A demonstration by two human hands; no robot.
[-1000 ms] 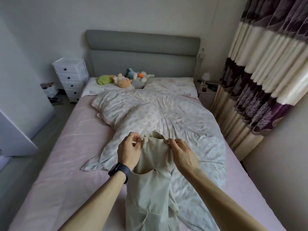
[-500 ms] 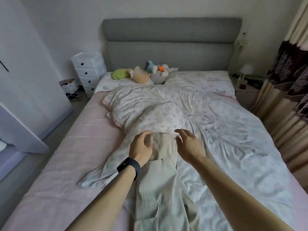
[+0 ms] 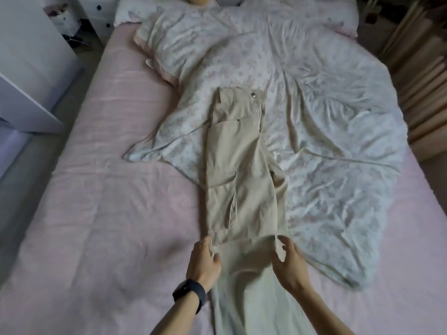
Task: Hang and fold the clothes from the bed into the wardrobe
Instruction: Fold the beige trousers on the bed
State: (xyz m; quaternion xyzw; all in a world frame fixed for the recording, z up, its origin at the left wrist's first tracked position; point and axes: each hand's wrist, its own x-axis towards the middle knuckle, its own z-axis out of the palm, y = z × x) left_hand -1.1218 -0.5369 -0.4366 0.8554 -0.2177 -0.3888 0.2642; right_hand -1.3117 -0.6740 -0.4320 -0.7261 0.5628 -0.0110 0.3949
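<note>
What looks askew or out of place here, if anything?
Only the rumpled white floral duvet: it lies diagonally across the pink bedsheet, creased, one corner pointing left. The long beige fabric trousers lie straight, partly on it, left hand and right hand pinching their edges. No damage visible.

A pair of beige trousers (image 3: 238, 165) lies lengthwise on the bed (image 3: 108, 189), folded leg over leg. The waistband, with its metal button, is at the far end on the floral duvet (image 3: 326, 117). Lower down, the left hand (image 3: 203, 259) and right hand (image 3: 290, 262) pinch the side edges.
</note>
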